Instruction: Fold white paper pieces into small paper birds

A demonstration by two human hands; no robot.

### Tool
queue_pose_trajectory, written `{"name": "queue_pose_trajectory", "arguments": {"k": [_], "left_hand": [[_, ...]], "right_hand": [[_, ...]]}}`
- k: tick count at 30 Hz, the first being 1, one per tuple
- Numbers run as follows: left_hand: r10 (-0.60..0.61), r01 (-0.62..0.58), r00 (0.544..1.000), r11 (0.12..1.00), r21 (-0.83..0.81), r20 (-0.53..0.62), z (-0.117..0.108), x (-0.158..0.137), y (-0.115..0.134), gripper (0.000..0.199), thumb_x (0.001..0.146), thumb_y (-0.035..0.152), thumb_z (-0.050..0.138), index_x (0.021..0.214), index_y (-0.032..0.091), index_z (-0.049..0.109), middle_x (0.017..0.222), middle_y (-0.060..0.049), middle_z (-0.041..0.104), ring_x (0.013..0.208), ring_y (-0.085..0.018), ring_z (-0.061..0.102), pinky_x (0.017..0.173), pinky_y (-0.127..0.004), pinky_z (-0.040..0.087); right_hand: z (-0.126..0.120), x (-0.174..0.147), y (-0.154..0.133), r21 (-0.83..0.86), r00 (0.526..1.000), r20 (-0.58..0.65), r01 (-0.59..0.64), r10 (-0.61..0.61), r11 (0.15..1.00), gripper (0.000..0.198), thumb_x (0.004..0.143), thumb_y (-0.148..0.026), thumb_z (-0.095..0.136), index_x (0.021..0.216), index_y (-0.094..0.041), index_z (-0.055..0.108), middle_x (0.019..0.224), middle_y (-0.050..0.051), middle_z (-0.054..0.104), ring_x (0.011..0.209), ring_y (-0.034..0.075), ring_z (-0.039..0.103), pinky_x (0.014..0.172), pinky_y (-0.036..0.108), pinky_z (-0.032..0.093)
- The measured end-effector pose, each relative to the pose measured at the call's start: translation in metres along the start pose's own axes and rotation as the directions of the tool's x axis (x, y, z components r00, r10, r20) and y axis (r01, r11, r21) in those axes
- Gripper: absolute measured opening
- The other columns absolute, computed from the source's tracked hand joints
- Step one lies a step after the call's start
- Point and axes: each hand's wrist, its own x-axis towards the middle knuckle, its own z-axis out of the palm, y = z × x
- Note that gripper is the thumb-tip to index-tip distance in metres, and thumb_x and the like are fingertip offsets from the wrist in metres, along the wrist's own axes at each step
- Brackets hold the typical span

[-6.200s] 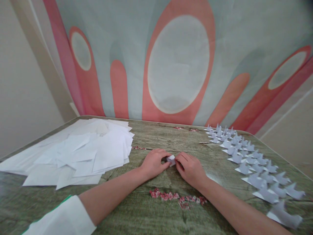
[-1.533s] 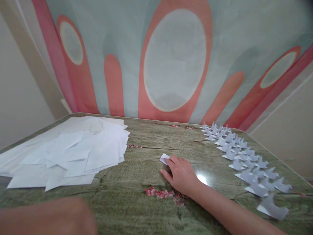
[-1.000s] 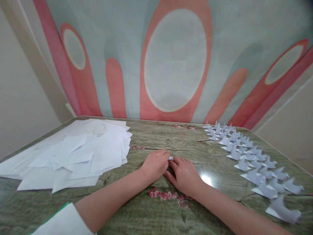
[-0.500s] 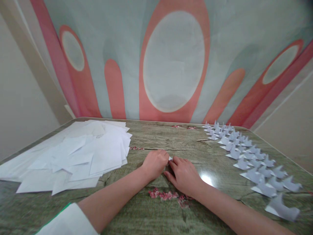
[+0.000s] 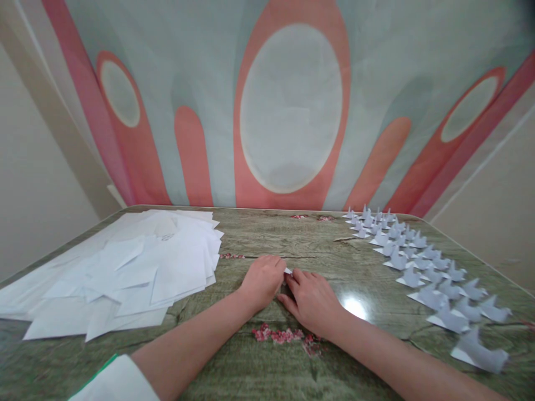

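At the middle of the table, my left hand [image 5: 264, 281] is closed, fingers curled around a small piece of folded white paper [image 5: 288, 271]. Only a tip of that paper shows between the two hands; its full shape is hidden. Close against it on the right, my right hand [image 5: 313, 301] has its fingers bent together over the paper's other side, its thumb pointing toward my left hand. Both hands rest low on the tabletop.
A spread pile of white paper sheets [image 5: 184, 267] lies on the left of the wood-patterned table [image 5: 259, 228]. Rows of folded white paper birds [image 5: 412, 277] stand along the right. A patterned backdrop [image 5: 221, 111] rises behind the table's far edge.
The view has shifted slightly. Both hands stay together around the folded paper, with hardly any change in their pose.
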Motion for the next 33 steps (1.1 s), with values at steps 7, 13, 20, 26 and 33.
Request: {"name": "queue_pose_trajectory", "arguments": {"k": [7,13,20,26,33], "left_hand": [[-0.093,0.083,0.995,0.972,-0.220,-0.036,0.006,0.000,-0.006,0.016,0.075,0.009,0.047,0.087,0.017,0.053,0.086,-0.003,0.056,0.086,-0.017,0.051,0.077,-0.028,0.041],[-0.120,0.102,0.992,0.954,-0.281,-0.045,0.009,0.000,-0.008,0.017,0.075,0.008,0.048,0.087,0.018,0.054,0.086,-0.003,0.057,0.086,-0.017,0.052,0.078,-0.027,0.041],[-0.124,0.112,0.992,0.942,-0.317,-0.019,0.006,0.001,-0.008,0.015,0.076,0.011,0.049,0.085,0.018,0.058,0.086,-0.003,0.057,0.086,-0.016,0.052,0.078,-0.026,0.041],[-0.138,0.125,0.990,0.932,-0.339,-0.014,0.008,0.000,-0.008,0.014,0.078,0.014,0.050,0.085,0.019,0.060,0.086,-0.002,0.057,0.085,-0.016,0.053,0.078,-0.025,0.041],[-0.143,0.131,0.990,0.934,-0.333,-0.011,0.006,0.000,-0.007,0.013,0.080,0.017,0.049,0.085,0.019,0.061,0.087,-0.002,0.057,0.085,-0.016,0.053,0.078,-0.025,0.042]], "right_hand": [[0.004,-0.001,0.010,0.168,0.998,-0.065,0.019,-0.008,0.986,0.029,0.085,-0.038,0.044,0.099,-0.019,0.060,0.085,0.007,0.058,0.077,0.020,0.054,0.070,0.032,0.038],[0.015,0.009,0.047,0.519,0.974,-0.173,-0.034,0.144,0.854,0.015,0.083,-0.024,0.049,0.084,-0.020,0.064,0.074,0.002,0.059,0.069,0.015,0.054,0.064,0.026,0.040],[0.026,0.020,0.059,0.655,0.990,-0.118,0.020,0.076,0.755,0.018,0.082,-0.026,0.053,0.091,-0.024,0.069,0.077,0.003,0.062,0.073,0.016,0.055,0.067,0.027,0.042],[0.024,0.020,0.058,0.676,0.995,-0.092,0.029,0.045,0.736,0.020,0.083,-0.028,0.053,0.094,-0.025,0.069,0.077,0.003,0.062,0.073,0.016,0.055,0.068,0.027,0.042],[0.019,0.021,0.056,0.668,0.997,-0.066,0.017,0.036,0.744,0.021,0.084,-0.030,0.052,0.096,-0.025,0.068,0.077,0.003,0.062,0.074,0.016,0.056,0.069,0.028,0.042]]}}
